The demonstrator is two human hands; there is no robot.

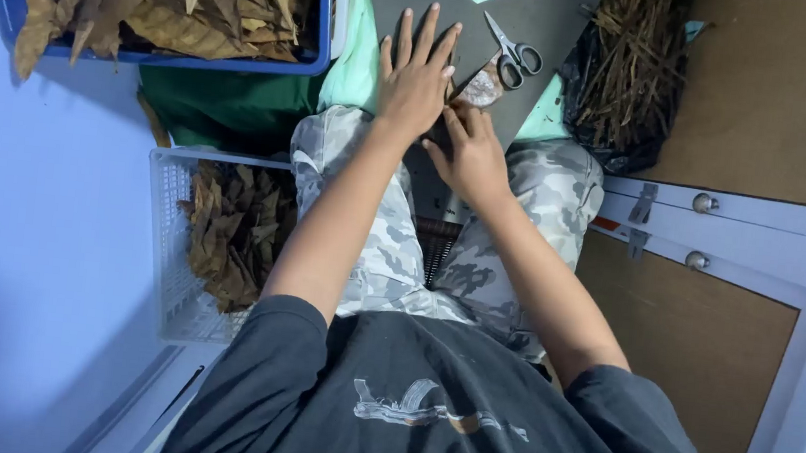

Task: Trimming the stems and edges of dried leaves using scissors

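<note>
- smoothing something flat looks like the step in hand: the left hand (415, 78) lies palm-down on a dark grey board (531, 27) across the person's lap, fingers straight and slightly spread, clamped on nothing.
- the right hand (472, 152) sits just beside it, touching the left wrist area, fingers curled down onto a small pale brownish piece (480, 91) on the board. it looks like a dried leaf, but most of it is hidden; can't tell if it's pinched or just pressed.
- so the piece being worked on is on the board, tucked between the two hands, over the camo trousers (545, 186).
- my read: whatever comes next needs the left palm pinning things down while the right fingers handle the piece, and it looks brittle, so a light touch.
- grey-handled scissors (511, 55) lie closed on the board just past the right hand, within easy reach, not touched.
- around: a blue crate (323, 12) heaped with dry brown leaves at the top left, a white mesh basket (163, 243) with more leaves by the left knee, and a black bag of dry stems (625, 71) to the right of the board.
- a white-framed brown cabinet (715, 257) stands close on the right side.
- nothing really blocks the hands, though the bag sits right at the board's edge and the space is tight.
</note>
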